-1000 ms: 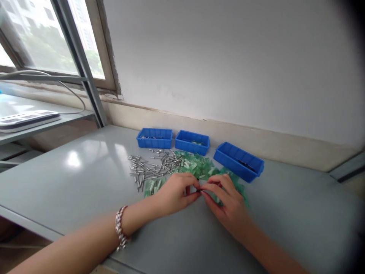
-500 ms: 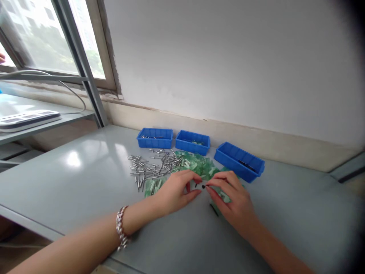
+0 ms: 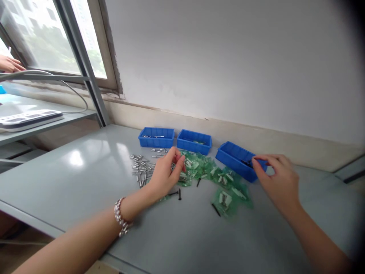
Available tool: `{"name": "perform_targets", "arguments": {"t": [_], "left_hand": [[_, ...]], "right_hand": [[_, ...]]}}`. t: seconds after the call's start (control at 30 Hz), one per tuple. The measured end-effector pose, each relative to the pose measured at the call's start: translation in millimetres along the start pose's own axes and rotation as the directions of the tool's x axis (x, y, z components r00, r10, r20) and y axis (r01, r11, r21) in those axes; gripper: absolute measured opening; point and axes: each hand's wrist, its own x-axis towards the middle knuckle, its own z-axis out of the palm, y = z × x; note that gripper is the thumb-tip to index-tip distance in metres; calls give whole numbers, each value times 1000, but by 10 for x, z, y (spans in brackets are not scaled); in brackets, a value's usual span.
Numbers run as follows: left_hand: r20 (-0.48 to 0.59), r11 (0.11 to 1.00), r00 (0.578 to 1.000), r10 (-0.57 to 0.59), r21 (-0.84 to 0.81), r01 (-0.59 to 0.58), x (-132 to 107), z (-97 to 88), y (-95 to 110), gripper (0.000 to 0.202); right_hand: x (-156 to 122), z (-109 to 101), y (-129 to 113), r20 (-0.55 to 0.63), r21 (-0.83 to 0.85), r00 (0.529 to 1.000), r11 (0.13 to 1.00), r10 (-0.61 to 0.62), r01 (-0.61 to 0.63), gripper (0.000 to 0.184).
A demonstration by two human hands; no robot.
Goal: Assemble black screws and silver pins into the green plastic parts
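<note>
My left hand point(image 3: 167, 171) sits over the edge of a pile of steel pins point(image 3: 142, 167) and green plastic packets point(image 3: 194, 165), its fingertips curled together; what they hold is hidden. My right hand point(image 3: 275, 179) reaches the rightmost blue plastic bin point(image 3: 235, 165), pinching a small black screw point(image 3: 253, 162) above its dark contents. Loose black screws point(image 3: 179, 194) lie on the grey table point(image 3: 85, 179) in front of the packets, and another point(image 3: 216, 209) rests beside a packet near my right hand.
Two more blue bins point(image 3: 156, 137) stand side by side along the wall. A white flat device point(image 3: 30, 120) and a cable lie on a shelf by the window at left, where another person's hand point(image 3: 10, 64) shows.
My right hand has moved right from the packets to the right bin. My left hand has shifted up into the pile. Loose black screws now show, and another person's hand has appeared at upper left.
</note>
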Motion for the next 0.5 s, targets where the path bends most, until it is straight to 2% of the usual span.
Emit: {"name": "perform_targets", "arguments": {"t": [0.17, 0.5], "left_hand": [[55, 998, 998, 23, 63, -27, -24, 23, 20, 16], [98, 991, 993, 64, 110, -75, -61, 59, 23, 17]], "right_hand": [[10, 30, 217, -10, -67, 997, 995, 73, -73, 27], [-65, 100, 387, 68, -101, 987, 986, 144, -137, 31]]}}
